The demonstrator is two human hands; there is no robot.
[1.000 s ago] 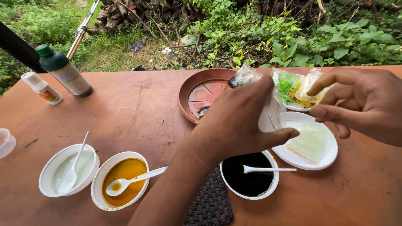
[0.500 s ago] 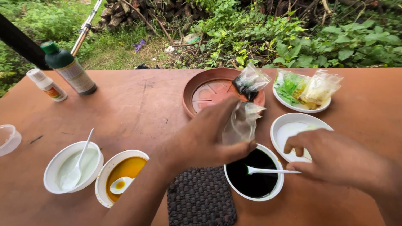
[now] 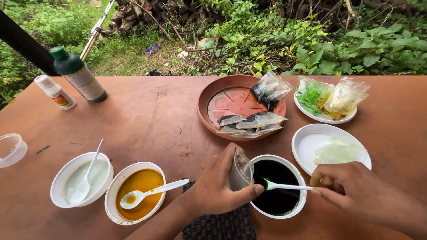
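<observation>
The left hand (image 3: 220, 189) pinches a small clear plastic pouch (image 3: 240, 171) between thumb and fingers, held just over the near-left rim of the white bowl of dark green liquid (image 3: 278, 186). The right hand (image 3: 356, 193) pinches the handle of a white plastic spoon (image 3: 280, 186) whose tip dips into that liquid. It looks like a filling step; spooning liquid in would call for a steady, open pouch mouth. The reddish-brown table (image 3: 151, 120) stands outdoors, with leafy plants along its far edge, and also carries a brown tray of filled pouches (image 3: 242, 113) and a bowl of orange liquid (image 3: 135, 198).
</observation>
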